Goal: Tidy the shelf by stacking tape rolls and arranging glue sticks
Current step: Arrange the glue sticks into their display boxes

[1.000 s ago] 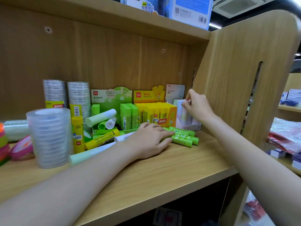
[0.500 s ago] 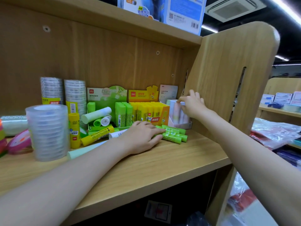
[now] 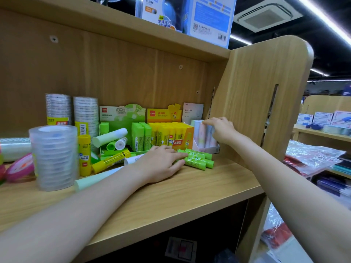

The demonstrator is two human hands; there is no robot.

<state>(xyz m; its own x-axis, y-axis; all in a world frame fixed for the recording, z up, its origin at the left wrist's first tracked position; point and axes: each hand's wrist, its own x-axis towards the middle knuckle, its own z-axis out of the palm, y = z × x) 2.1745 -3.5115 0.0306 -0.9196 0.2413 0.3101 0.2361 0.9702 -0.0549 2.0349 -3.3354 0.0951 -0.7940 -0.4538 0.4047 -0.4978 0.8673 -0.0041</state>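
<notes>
Currently head view: left hand lies flat, fingers straight, on three loose green glue sticks on the shelf. Right hand touches pastel sticks in white box; grasp unclear. Three tape stacks.

Wooden shelf, glue sticks, tape rolls

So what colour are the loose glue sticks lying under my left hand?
Bright green: the loose glue sticks by the left hand, seen in the head view.
</notes>
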